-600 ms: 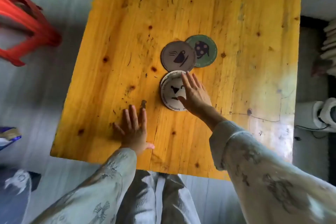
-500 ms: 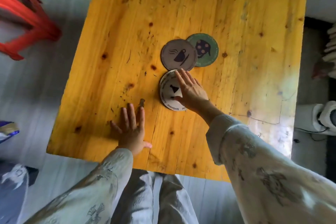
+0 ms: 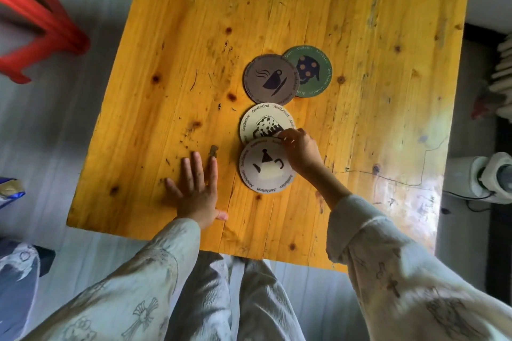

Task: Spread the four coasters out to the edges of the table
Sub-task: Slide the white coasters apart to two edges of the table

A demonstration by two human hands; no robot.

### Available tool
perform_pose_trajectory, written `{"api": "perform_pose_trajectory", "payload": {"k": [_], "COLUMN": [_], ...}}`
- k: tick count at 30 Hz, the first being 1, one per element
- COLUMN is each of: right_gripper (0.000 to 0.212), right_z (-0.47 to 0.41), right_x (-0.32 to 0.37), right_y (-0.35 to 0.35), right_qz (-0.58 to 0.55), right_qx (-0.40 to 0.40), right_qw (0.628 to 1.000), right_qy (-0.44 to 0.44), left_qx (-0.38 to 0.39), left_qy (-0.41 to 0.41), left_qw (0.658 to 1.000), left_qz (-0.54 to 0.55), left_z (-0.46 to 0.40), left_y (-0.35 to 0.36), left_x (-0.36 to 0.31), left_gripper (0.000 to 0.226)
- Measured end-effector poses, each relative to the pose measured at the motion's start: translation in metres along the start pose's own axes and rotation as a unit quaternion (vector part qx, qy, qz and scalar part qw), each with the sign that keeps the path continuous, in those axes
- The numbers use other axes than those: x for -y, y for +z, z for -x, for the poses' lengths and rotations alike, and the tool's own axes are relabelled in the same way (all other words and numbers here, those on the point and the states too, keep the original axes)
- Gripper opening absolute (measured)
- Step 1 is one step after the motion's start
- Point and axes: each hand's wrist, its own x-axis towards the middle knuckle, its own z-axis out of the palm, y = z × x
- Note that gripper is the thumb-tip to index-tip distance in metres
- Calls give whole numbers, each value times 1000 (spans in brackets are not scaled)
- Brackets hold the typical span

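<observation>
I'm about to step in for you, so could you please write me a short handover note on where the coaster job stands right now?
Left hand: flat on the table, open, holding nothing.
Right hand: fingers pinching the far edge of the near cream coaster.
That coaster overlaps the cream mug coaster just beyond it.
Brown cup coaster overlaps the green coaster further back.
Done: the two cream coasters are partly fanned apart.
Left: all four sit clustered mid-table; each needs moving out to an edge.
</observation>
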Motion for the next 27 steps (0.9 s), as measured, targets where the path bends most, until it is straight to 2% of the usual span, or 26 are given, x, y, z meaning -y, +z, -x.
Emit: {"api": "perform_pose_trajectory", "payload": {"k": [5,10,21,24,27], "right_gripper": [30,30,29,25,24], "right_z": [37,68,100,102,106], "right_x": [-15,-30,-39,-40,-38], "right_y": [12,24,36,37,37], "right_qz": [-49,-87,-93,-96,-103], "right_qx": [31,23,2,-6,-12], "right_qw": [996,988,986,985,985], "right_qy": [72,129,140,145,138], "left_qx": [6,4,-16,-37,-79], "left_qy": [-11,-10,-8,2,55], "left_qw": [1000,1000,1000,999,994], "left_qz": [1,8,-4,14,56], "left_z": [-2,-2,-4,1,13], "left_y": [-1,1,4,7,18], "left_x": [-3,-1,0,-2,-15], "left_gripper": [136,136,137,128,100]}}
